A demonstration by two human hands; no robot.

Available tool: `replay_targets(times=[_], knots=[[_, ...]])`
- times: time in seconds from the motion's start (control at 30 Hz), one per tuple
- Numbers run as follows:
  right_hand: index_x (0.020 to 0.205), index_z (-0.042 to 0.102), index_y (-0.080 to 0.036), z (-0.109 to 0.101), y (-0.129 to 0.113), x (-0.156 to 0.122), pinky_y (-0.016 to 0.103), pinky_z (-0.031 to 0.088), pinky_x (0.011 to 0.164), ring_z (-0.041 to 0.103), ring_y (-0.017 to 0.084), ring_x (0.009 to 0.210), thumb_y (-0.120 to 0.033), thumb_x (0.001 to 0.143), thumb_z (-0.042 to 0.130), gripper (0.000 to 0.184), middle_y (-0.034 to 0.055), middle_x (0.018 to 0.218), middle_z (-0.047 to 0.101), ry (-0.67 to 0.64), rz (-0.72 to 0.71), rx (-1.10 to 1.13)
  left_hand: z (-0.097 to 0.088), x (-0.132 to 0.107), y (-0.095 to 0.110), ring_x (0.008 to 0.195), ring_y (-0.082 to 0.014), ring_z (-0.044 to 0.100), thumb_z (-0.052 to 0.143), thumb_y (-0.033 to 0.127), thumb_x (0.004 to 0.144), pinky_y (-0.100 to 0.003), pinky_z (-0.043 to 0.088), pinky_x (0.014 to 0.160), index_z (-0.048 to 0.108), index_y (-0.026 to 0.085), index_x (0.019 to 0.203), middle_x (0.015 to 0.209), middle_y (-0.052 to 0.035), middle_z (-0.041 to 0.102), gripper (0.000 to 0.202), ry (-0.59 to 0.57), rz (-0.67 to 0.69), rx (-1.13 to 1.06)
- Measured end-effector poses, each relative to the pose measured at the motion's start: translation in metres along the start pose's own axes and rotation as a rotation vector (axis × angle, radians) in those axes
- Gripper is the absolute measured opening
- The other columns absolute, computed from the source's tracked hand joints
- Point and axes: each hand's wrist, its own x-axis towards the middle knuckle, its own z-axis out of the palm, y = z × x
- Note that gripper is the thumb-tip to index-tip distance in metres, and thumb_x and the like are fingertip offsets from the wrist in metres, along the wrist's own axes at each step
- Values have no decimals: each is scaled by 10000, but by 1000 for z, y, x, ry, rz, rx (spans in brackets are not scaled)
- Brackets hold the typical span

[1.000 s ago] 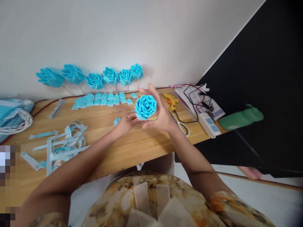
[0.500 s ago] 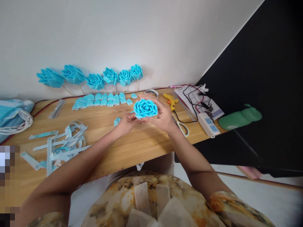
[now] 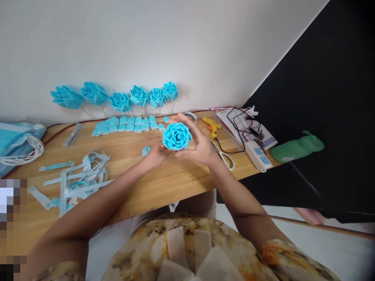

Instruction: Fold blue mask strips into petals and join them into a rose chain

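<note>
A layered blue artificial flower (image 3: 176,136) faces up between my two hands above the table. My left hand (image 3: 158,154) grips it from below and the left; the flower head hides its fingertips and any stem. My right hand (image 3: 200,143) curves around the flower's right side, thumb at the near edge and fingers at the far edge. Just left of my left hand lies a folded blue petal piece (image 3: 146,150). More folded blue petals (image 3: 125,124) lie in rows behind it.
Several stemmed blue flowers (image 3: 120,102) lean along the wall. Cut strips (image 3: 84,179) are heaped at left. Right of my hands lie a yellow glue gun (image 3: 212,126), scissors (image 3: 227,159), a roll of tape (image 3: 191,116), a power strip (image 3: 258,155) and a green bottle (image 3: 297,149).
The flower has moved slightly left and turned, showing its spiral centre more from above. My right hand's fingers have lifted and sit looser around its far side.
</note>
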Motion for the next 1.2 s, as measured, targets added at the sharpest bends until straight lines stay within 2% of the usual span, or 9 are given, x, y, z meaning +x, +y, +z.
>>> replay_targets(times=[0.27, 0.4, 0.53, 0.67, 0.77, 0.87, 0.93, 1.03, 1.2], knots=[[1633, 309, -397, -5, -4, -2, 497, 371, 1267, 452, 291, 1522, -680, 825, 734, 956, 33, 1609, 514, -66, -20, 139, 3, 0, 5, 968, -267, 726, 608, 618, 932, -405, 575, 894, 771, 175, 931, 878, -84, 798, 472, -51, 30, -47], [1584, 440, -352, -7, -5, -4, 484, 391, 1254, 472, 304, 1506, -697, 810, 734, 897, 36, 1608, 516, -40, 80, 41, 5, 1, 1, 991, -263, 712, 574, 593, 964, -418, 554, 943, 775, 189, 1030, 905, -83, 796, 456, -64, 52, -61], [1575, 460, -351, -12, -4, -3, 436, 424, 1230, 532, 290, 1454, -690, 752, 786, 948, 32, 1595, 529, -44, 120, -5, 4, 1, -8, 855, -226, 701, 564, 595, 966, -381, 560, 859, 771, 178, 973, 864, -75, 777, 465, -72, 70, -34], [1378, 665, -289, -26, -11, 5, 422, 526, 1119, 695, 271, 1220, -566, 757, 833, 701, 33, 1297, 740, -95, 158, -119, 3, 0, -7, 827, -205, 684, 518, 578, 992, -353, 558, 828, 754, 175, 911, 881, -82, 769, 474, -65, 73, 32], [1140, 742, -240, -47, -9, 21, 438, 581, 1017, 737, 250, 1040, -553, 762, 835, 499, 20, 1083, 778, 38, 135, -198, 5, -1, -3, 1067, -233, 680, 564, 483, 987, -367, 548, 924, 725, 188, 1156, 1212, -128, 742, 377, 67, 78, 76], [1122, 685, -239, -74, 15, 48, 423, 599, 995, 713, 215, 1040, -625, 808, 764, 504, 25, 1102, 743, 390, 58, -220, 11, -4, -2, 1161, -229, 652, 565, 402, 988, -349, 547, 912, 600, 209, 1396, 1370, -141, 669, 453, 149, 3, 44], [1201, 620, -263, -90, 45, 68, 397, 628, 932, 694, 201, 1065, -658, 828, 718, 552, 27, 1151, 711, 535, 28, -236, 17, -7, -1, 972, -195, 683, 527, 394, 1001, -318, 550, 815, 611, 180, 1373, 1196, -123, 737, 438, 59, -60, 2], [1229, 551, -271, -100, 94, 92, 359, 648, 839, 679, 193, 1057, -700, 836, 667, 593, 41, 1166, 677, 586, 51, -245, 23, -13, 4, 809, -173, 681, 483, 389, 1020, -304, 531, 773, 679, 144, 1279, 994, -93, 782, 408, -243, -101, 13], [1231, 527, -260, -86, 138, 108, 364, 651, 850, 694, 199, 1039, -719, 827, 642, 622, 65, 1157, 672, 607, 117, -159, 28, -22, 13, 1033, -249, 727, 551, 392, 1007, -321, 501, 864, 700, 161, 1333, 1223, -119, 779, 427, -615, -158, 193]])
